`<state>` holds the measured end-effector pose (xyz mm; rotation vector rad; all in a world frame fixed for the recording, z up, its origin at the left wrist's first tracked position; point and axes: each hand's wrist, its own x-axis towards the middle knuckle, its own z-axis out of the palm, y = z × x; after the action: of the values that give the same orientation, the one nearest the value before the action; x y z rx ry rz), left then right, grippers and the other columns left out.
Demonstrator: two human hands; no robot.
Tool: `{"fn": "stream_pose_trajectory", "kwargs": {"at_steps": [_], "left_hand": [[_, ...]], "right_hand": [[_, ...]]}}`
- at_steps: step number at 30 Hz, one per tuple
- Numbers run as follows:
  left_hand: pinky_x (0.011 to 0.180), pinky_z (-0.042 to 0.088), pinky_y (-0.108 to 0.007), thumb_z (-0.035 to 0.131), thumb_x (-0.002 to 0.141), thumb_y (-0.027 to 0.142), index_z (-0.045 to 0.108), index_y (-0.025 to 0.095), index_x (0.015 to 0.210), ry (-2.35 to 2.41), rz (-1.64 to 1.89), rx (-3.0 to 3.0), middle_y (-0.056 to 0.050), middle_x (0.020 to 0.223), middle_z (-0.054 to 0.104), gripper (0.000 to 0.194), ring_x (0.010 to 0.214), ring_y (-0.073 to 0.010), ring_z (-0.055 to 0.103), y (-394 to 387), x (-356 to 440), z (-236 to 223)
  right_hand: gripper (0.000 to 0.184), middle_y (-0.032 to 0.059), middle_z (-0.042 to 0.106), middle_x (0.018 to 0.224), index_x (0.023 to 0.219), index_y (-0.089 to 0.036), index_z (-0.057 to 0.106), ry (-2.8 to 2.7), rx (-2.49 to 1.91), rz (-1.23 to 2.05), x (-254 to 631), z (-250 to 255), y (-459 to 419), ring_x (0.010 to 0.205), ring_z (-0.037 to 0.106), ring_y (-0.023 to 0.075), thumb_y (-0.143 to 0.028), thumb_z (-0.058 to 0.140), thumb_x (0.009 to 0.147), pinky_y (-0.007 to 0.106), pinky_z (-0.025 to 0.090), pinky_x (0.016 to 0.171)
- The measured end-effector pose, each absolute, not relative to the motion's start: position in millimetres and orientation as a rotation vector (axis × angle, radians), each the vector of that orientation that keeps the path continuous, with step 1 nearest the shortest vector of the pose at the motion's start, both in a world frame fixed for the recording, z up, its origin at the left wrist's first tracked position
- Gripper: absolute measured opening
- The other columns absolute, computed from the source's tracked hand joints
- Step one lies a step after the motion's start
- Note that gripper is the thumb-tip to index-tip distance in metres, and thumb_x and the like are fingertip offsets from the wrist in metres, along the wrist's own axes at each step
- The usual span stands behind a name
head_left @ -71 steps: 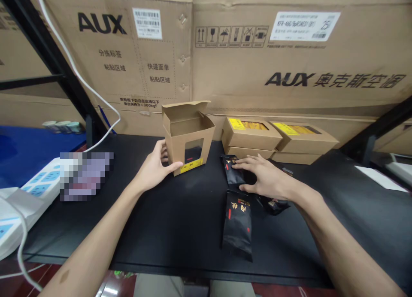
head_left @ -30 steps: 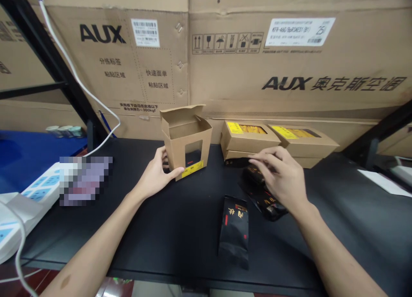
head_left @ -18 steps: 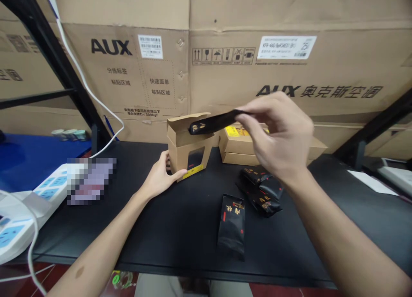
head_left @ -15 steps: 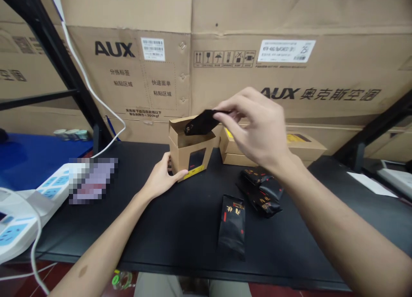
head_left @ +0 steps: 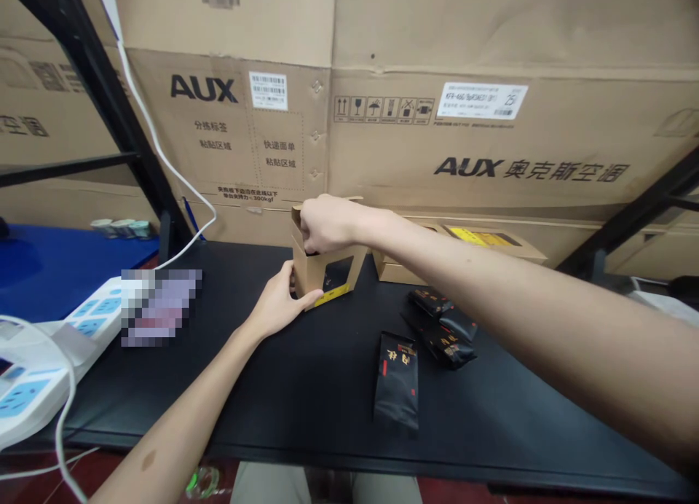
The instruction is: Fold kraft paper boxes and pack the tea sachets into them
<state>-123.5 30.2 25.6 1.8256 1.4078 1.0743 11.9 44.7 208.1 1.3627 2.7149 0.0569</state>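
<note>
My left hand (head_left: 281, 300) grips the lower left corner of an upright kraft box (head_left: 306, 272) with a front window and a yellow label, standing on the black table (head_left: 262, 395). At the box's open top, my right hand (head_left: 325, 223) is curled closed over a black packet. Only a dark sliver of that packet (head_left: 312, 254) shows under the knuckles; the rest is hidden inside the box. Another black packet (head_left: 397, 380) lies flat on the table nearer me. A small pile of black packets (head_left: 443, 326) lies under my right forearm.
Closed kraft boxes with yellow labels (head_left: 480, 239) sit behind my right arm against large AUX cartons (head_left: 437, 140). A white power strip (head_left: 38, 358) with its cable lies at the left. Black shelf posts (head_left: 103, 96) frame both sides, beside a blue surface (head_left: 54, 260).
My right hand picked a black packet off the pile, lifted it up and left, and has pushed it down into the open box. My left hand kept holding the box.
</note>
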Motion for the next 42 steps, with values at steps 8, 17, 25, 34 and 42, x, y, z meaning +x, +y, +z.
{"fn": "stream_pose_trajectory", "kwargs": {"at_steps": [8,17,25,34,42], "left_hand": [[0.099,0.059,-0.047,0.077,0.078,0.051,0.053,0.021,0.119,1.387,1.063,1.8,-0.016,0.123,0.075,0.057,0.11,-0.0311,0.074,30,-128,28],[0.099,0.058,-0.047,0.078,0.078,0.048,0.054,0.02,0.123,1.385,1.058,1.811,-0.016,0.127,0.073,0.058,0.113,-0.0306,0.073,31,-129,29],[0.097,0.058,-0.046,0.077,0.078,0.051,0.053,0.019,0.123,1.41,1.051,1.809,-0.018,0.126,0.073,0.06,0.111,-0.0321,0.073,32,-131,30],[0.092,0.057,-0.045,0.074,0.08,0.052,0.055,0.021,0.117,1.414,1.039,1.881,-0.015,0.123,0.074,0.051,0.112,-0.0318,0.072,31,-130,33],[0.087,0.058,-0.044,0.077,0.077,0.055,0.055,0.021,0.113,1.438,1.038,1.888,-0.014,0.117,0.075,0.055,0.104,-0.0317,0.073,32,-131,29]], "right_hand": [[0.02,0.0062,0.074,0.085,0.098,-0.01,0.074,2.439,1.392,-0.567,4,207,78,0.074,0.07,0.0192,-0.026,0.065,0.088,0.029,0.055,0.064],[0.024,0.0071,0.074,0.093,0.103,-0.011,0.074,2.24,1.338,-0.974,6,204,97,0.079,0.072,0.0188,-0.025,0.057,0.093,0.034,0.058,0.076],[0.022,0.0058,0.071,0.08,0.089,-0.011,0.073,2.49,1.378,-0.532,-3,205,83,0.066,0.065,0.015,-0.029,0.059,0.089,0.027,0.053,0.06],[0.022,0.0171,0.073,0.09,0.095,-0.009,0.078,2.548,1.556,0.433,10,229,54,0.091,0.072,0.0337,-0.025,0.075,0.08,0.042,0.057,0.076],[0.018,0.0109,0.074,0.085,0.092,-0.011,0.077,2.517,1.283,0.167,-4,204,62,0.08,0.07,0.0226,-0.024,0.071,0.081,0.034,0.054,0.075]]}}
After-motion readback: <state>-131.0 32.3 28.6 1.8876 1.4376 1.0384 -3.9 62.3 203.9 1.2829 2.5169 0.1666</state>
